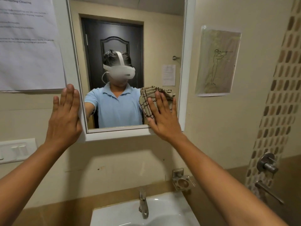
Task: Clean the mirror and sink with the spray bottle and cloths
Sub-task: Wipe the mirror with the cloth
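Fingers of right hand point(161, 118) straight, flat, pressing cloth point(149, 101) against mirror point(130, 38) glass at 4 o'clock corner. Left hand point(65, 115) fingers straight, flat on mirror frame at 8 o'clock, holding nothing. Mirror wipe under way, lower right covered; cannot tell how much glass is clean. Sink point(162, 207) below at 6 o'clock looks untouched, likely left to do. Spray bottle, second cloth not in view.
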Demonstrator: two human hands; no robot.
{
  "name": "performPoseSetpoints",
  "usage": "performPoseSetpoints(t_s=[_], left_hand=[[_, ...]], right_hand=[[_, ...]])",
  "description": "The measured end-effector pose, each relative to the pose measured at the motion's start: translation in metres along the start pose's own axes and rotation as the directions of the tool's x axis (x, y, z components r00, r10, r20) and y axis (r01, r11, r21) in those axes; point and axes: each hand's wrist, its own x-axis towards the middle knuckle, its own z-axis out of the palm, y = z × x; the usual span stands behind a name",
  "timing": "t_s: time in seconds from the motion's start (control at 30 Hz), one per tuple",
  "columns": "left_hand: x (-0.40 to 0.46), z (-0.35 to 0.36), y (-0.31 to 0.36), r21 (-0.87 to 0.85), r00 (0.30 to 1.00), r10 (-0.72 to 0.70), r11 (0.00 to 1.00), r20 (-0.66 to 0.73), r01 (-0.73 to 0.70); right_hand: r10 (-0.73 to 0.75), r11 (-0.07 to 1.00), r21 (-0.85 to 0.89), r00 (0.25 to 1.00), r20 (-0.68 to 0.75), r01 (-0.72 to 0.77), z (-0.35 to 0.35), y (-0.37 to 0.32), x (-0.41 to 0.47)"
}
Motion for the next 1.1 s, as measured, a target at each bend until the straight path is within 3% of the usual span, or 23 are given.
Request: performPoseSetpoints(t_s=[0.13, 0.37, 0.57, 0.67, 0.9, 1.1], left_hand=[[0.000, 0.000, -0.001, -0.013, 1.000, 0.010, 1.000, -0.019, -0.010], [-0.002, 0.000, -0.004, -0.005, 0.999, 0.023, 1.000, -0.028, -0.023], [-0.003, 0.000, -0.004, 0.002, 0.999, 0.040, 0.999, -0.032, -0.040], [-0.004, 0.001, -0.005, -0.009, 0.999, 0.041, 0.999, -0.028, -0.041], [-0.010, 0.000, -0.013, -0.038, 0.998, 0.063, 0.997, -0.012, -0.064], [-0.023, 0.000, -0.015, -0.107, 0.999, 0.036, 0.994, -0.014, -0.037]], right_hand=[[0.012, 0.999, -0.044, 1.000, -0.007, -0.012, -0.008, 0.033, -0.003], [0.380, 0.925, 0.055, 0.921, -0.087, -0.377, 0.010, -0.029, -0.005], [0.423, 0.905, 0.087, 0.902, -0.089, -0.416, 0.012, -0.062, 0.008], [0.396, 0.917, 0.089, 0.915, -0.075, -0.389, 0.017, -0.089, 0.015], [0.178, 0.979, 0.111, 0.983, -0.036, -0.173, 0.024, -0.189, 0.038], [0.084, 0.988, 0.129, 0.996, 0.016, -0.085, 0.023, -0.211, 0.035]])
